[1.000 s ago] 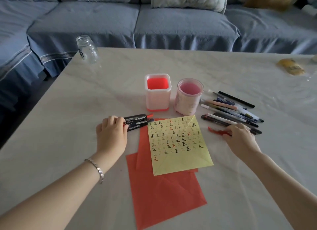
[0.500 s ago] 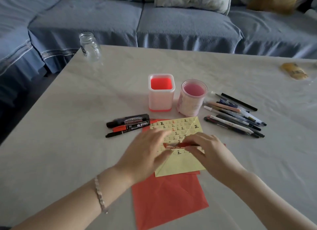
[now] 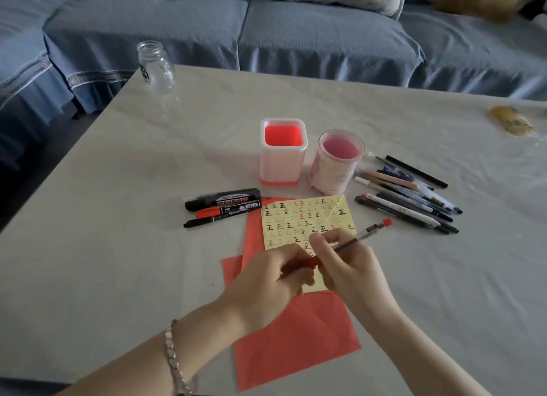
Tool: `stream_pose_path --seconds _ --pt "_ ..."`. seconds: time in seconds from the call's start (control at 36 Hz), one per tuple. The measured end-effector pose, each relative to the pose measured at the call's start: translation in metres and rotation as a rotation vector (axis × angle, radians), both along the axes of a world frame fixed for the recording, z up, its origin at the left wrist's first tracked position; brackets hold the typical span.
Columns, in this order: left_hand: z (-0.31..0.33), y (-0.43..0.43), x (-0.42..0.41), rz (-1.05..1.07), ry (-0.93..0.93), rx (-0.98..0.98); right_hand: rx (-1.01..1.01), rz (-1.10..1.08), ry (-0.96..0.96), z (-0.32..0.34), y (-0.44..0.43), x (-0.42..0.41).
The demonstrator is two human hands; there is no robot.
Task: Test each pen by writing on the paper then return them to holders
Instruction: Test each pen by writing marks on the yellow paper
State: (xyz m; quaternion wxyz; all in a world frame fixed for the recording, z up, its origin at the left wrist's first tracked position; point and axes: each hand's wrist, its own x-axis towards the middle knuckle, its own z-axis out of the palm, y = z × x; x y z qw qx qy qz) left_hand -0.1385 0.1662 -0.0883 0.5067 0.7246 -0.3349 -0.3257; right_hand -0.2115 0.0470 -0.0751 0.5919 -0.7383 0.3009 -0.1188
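Over the yellow paper (image 3: 296, 215), 2 hands meet: right hand (image 3: 350, 270) pinches the red pen (image 3: 355, 239), left hand (image 3: 266, 281) grips its cap (image 3: 306, 262). A crooked tug could jab ink across marks (image 3: 285, 211) just beneath them.

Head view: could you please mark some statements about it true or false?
1. The square holder and the round holder hold no pens. True.
2. The three markers lie right of the yellow paper. False: they lie left of it.
3. The left hand and right hand both grip the red pen above the yellow paper. True.
4. The glass jar stands between the holders. False: it stands near the table's far left corner.
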Motion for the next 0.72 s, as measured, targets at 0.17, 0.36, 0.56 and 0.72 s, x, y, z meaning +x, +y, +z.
stream_pose_path --seconds 0.17,0.36,0.56,0.72 --pt "0.006 0.002 -0.006 -0.071 -0.004 -0.113 0.044 -0.025 -0.15 0.001 0.011 0.004" --pt "0.008 0.007 -0.001 -0.155 0.015 -0.126 0.228 0.052 -0.229 0.007 0.009 0.001" --pt "-0.034 0.027 0.017 0.089 -0.556 0.155 0.059 -0.174 -0.17 -0.007 0.002 -0.004" --pt "-0.071 0.033 0.041 0.255 -0.754 0.356 0.211 -0.194 -0.119 -0.029 -0.003 -0.013"
